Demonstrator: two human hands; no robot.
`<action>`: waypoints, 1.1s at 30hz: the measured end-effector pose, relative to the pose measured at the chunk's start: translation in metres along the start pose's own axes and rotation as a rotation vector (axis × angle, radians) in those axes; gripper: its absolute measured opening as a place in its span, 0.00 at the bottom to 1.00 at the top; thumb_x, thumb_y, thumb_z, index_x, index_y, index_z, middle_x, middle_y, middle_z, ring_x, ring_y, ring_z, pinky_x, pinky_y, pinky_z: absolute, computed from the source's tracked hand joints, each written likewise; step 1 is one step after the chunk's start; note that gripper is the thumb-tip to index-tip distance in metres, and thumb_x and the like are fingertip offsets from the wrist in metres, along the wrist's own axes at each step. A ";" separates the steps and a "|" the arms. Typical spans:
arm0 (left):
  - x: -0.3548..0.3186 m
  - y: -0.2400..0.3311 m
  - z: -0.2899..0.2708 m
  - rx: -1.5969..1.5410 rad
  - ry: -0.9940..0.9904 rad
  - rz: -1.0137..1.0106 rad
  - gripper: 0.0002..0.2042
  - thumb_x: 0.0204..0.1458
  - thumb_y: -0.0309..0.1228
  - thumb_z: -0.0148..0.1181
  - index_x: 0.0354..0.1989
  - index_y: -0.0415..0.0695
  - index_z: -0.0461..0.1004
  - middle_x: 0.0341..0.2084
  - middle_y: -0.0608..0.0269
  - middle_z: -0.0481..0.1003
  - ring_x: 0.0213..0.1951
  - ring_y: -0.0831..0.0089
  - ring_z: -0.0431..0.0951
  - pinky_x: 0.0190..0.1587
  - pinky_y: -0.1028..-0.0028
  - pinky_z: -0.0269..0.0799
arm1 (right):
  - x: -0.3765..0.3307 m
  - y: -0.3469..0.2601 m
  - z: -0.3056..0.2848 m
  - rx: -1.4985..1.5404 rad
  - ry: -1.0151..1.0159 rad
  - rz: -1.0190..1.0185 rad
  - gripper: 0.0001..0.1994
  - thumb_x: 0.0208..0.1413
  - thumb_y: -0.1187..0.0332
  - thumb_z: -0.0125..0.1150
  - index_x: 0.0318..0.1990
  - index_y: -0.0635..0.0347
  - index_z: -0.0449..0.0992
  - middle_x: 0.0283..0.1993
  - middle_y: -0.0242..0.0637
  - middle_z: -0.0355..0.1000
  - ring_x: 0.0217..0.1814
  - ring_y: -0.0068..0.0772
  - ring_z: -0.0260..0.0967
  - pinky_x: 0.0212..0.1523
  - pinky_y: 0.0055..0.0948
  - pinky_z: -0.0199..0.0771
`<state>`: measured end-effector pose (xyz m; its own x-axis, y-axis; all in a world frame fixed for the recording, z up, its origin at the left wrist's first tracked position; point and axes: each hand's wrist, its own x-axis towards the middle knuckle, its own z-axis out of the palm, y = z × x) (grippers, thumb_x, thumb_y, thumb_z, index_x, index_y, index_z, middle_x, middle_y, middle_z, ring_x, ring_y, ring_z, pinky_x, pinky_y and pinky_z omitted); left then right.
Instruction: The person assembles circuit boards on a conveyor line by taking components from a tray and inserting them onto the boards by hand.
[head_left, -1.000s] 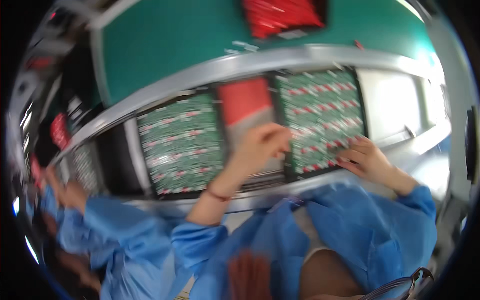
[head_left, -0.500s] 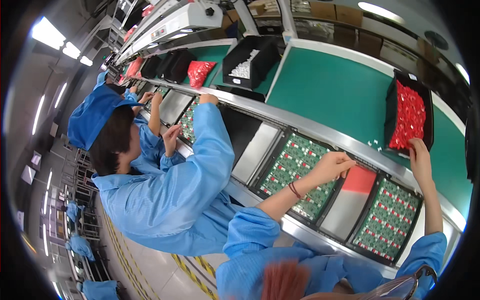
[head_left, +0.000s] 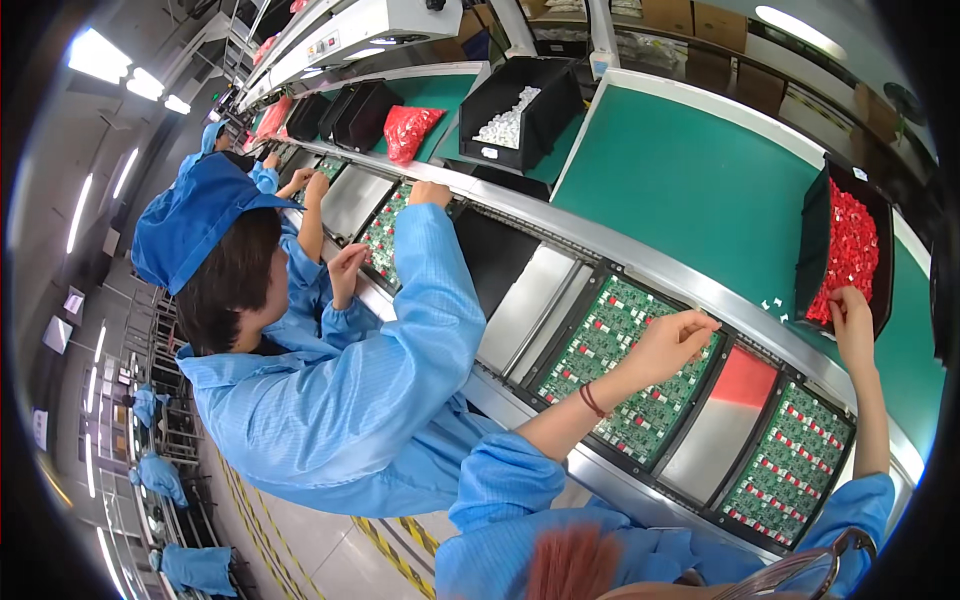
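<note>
My left hand (head_left: 677, 348) is closed in a pinch above the far right corner of a green circuit board panel (head_left: 612, 350), fingertips pressed together; whatever is between them is too small to make out. My right hand (head_left: 852, 312) reaches to the near end of a black bin (head_left: 813, 245) heaped with small red parts (head_left: 850, 240). Its thumb and fingers are bent together at the red parts, and what they grip is hidden. Right of my left hand, a second panel (head_left: 785, 465) carries rows of red and white parts.
A metal plate with a red patch (head_left: 745, 377) lies between the panels. Small white pieces (head_left: 773, 304) lie on the green bench top (head_left: 680, 180). At left, a co-worker in blue (head_left: 340, 390) works over another panel. Beyond stand a black bin of white parts (head_left: 515, 115) and a red bag (head_left: 411, 132).
The whole view has shifted, moving the bench slightly rightward in the picture. My left hand now sits further left relative to its panel. My right hand stays at the red parts, its fingers more bent.
</note>
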<state>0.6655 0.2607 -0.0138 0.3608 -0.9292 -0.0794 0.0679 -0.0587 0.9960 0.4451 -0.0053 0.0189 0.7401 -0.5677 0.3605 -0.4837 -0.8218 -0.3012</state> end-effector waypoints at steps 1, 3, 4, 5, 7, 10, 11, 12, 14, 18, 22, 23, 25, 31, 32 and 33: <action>0.001 -0.004 0.001 -0.012 -0.005 0.005 0.10 0.55 0.29 0.52 0.42 0.37 0.72 0.26 0.67 0.73 0.25 0.83 0.72 0.30 0.83 0.69 | 0.001 -0.006 -0.001 0.043 0.011 0.028 0.10 0.47 0.79 0.56 0.39 0.70 0.70 0.30 0.44 0.64 0.29 0.38 0.63 0.33 0.31 0.65; -0.001 -0.004 0.002 -0.017 -0.022 0.000 0.10 0.55 0.28 0.52 0.43 0.37 0.72 0.27 0.66 0.74 0.26 0.83 0.72 0.30 0.82 0.70 | 0.001 -0.014 -0.002 0.109 0.021 0.021 0.12 0.46 0.80 0.55 0.41 0.69 0.70 0.29 0.43 0.64 0.27 0.36 0.61 0.32 0.30 0.64; -0.004 -0.002 0.002 0.009 -0.021 -0.007 0.11 0.55 0.28 0.51 0.44 0.37 0.71 0.28 0.65 0.75 0.27 0.82 0.73 0.31 0.82 0.70 | 0.001 -0.014 -0.004 0.168 0.033 0.004 0.13 0.46 0.81 0.54 0.42 0.69 0.70 0.28 0.43 0.63 0.26 0.34 0.59 0.30 0.29 0.63; -0.005 0.001 0.000 0.036 -0.022 -0.010 0.11 0.55 0.27 0.51 0.45 0.37 0.71 0.30 0.64 0.75 0.28 0.82 0.74 0.32 0.81 0.71 | 0.002 -0.013 -0.007 0.102 -0.005 -0.050 0.15 0.46 0.81 0.55 0.44 0.69 0.71 0.28 0.42 0.64 0.25 0.33 0.60 0.29 0.28 0.63; -0.009 0.000 -0.003 0.031 -0.037 -0.002 0.12 0.55 0.27 0.51 0.46 0.36 0.70 0.31 0.62 0.76 0.29 0.81 0.74 0.33 0.81 0.71 | 0.002 -0.010 -0.006 0.117 -0.040 -0.011 0.15 0.46 0.81 0.55 0.44 0.69 0.71 0.28 0.42 0.64 0.25 0.33 0.60 0.28 0.28 0.63; -0.003 0.009 -0.004 0.088 -0.031 -0.054 0.14 0.55 0.27 0.50 0.49 0.36 0.68 0.33 0.59 0.76 0.30 0.78 0.76 0.34 0.79 0.73 | 0.005 -0.006 -0.002 0.139 -0.021 0.008 0.13 0.44 0.80 0.57 0.40 0.69 0.72 0.31 0.44 0.67 0.30 0.38 0.67 0.31 0.28 0.66; -0.002 0.012 -0.005 0.109 -0.034 -0.056 0.14 0.56 0.27 0.49 0.49 0.36 0.68 0.33 0.58 0.76 0.31 0.77 0.76 0.34 0.79 0.73 | -0.001 0.003 0.001 0.116 0.041 -0.045 0.12 0.43 0.80 0.58 0.39 0.68 0.72 0.32 0.44 0.68 0.32 0.39 0.69 0.33 0.28 0.68; -0.006 0.014 -0.008 0.090 -0.091 -0.084 0.14 0.56 0.27 0.49 0.49 0.36 0.68 0.33 0.58 0.76 0.31 0.77 0.76 0.34 0.79 0.73 | 0.002 -0.010 -0.004 0.100 -0.007 -0.001 0.11 0.43 0.80 0.58 0.37 0.68 0.72 0.35 0.45 0.70 0.36 0.40 0.70 0.35 0.28 0.69; -0.008 0.014 -0.018 0.093 0.042 0.003 0.14 0.57 0.28 0.48 0.50 0.34 0.68 0.35 0.57 0.76 0.34 0.75 0.77 0.37 0.78 0.73 | 0.004 -0.020 0.000 0.174 -0.005 0.063 0.09 0.44 0.80 0.57 0.36 0.67 0.71 0.33 0.44 0.69 0.35 0.39 0.70 0.35 0.29 0.69; -0.006 0.016 -0.021 0.036 0.103 0.005 0.13 0.55 0.23 0.50 0.49 0.34 0.68 0.36 0.55 0.75 0.33 0.75 0.76 0.38 0.78 0.73 | 0.009 -0.032 0.000 0.147 -0.007 0.035 0.09 0.44 0.79 0.55 0.35 0.66 0.71 0.34 0.46 0.69 0.37 0.45 0.69 0.39 0.36 0.69; -0.003 0.017 -0.015 0.046 0.130 -0.003 0.12 0.55 0.24 0.50 0.47 0.34 0.69 0.34 0.55 0.75 0.32 0.76 0.76 0.37 0.79 0.74 | 0.005 -0.021 0.002 -0.054 0.065 -0.082 0.08 0.47 0.76 0.54 0.36 0.64 0.72 0.36 0.42 0.69 0.37 0.45 0.69 0.39 0.36 0.70; -0.002 0.016 -0.017 0.061 0.143 -0.006 0.12 0.55 0.24 0.50 0.47 0.34 0.69 0.34 0.55 0.76 0.32 0.76 0.76 0.36 0.79 0.74 | 0.006 -0.023 0.003 -0.078 0.030 -0.073 0.08 0.48 0.74 0.54 0.37 0.63 0.73 0.36 0.41 0.69 0.37 0.45 0.69 0.38 0.37 0.70; 0.002 0.013 -0.021 0.042 0.145 0.023 0.11 0.55 0.25 0.51 0.45 0.34 0.70 0.33 0.55 0.76 0.32 0.76 0.76 0.36 0.78 0.75 | 0.004 -0.023 -0.001 -0.102 0.027 -0.063 0.08 0.48 0.73 0.55 0.37 0.62 0.73 0.35 0.41 0.69 0.37 0.45 0.69 0.38 0.37 0.69; -0.003 0.019 -0.051 0.117 0.267 0.118 0.11 0.54 0.24 0.52 0.44 0.33 0.69 0.33 0.55 0.76 0.31 0.76 0.76 0.36 0.80 0.74 | 0.006 -0.015 0.004 0.045 0.049 -0.066 0.08 0.47 0.74 0.57 0.36 0.63 0.73 0.33 0.42 0.70 0.34 0.41 0.70 0.35 0.34 0.70; -0.002 0.018 -0.056 0.267 0.322 0.098 0.10 0.53 0.24 0.53 0.42 0.33 0.69 0.33 0.54 0.76 0.31 0.76 0.76 0.35 0.80 0.73 | 0.006 -0.017 0.004 0.087 0.048 -0.033 0.07 0.46 0.75 0.57 0.35 0.64 0.73 0.31 0.42 0.70 0.32 0.40 0.70 0.34 0.33 0.70; -0.001 0.017 -0.059 0.417 0.377 0.079 0.10 0.53 0.24 0.53 0.41 0.32 0.69 0.32 0.54 0.76 0.30 0.75 0.77 0.34 0.80 0.73 | 0.006 -0.018 0.006 0.128 0.046 -0.001 0.07 0.46 0.76 0.57 0.35 0.64 0.73 0.30 0.42 0.70 0.31 0.39 0.70 0.33 0.33 0.70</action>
<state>0.7215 0.2824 0.0004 0.6621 -0.7468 0.0623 -0.3184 -0.2050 0.9255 0.4613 0.0063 0.0219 0.7170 -0.5706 0.4005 -0.4167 -0.8113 -0.4101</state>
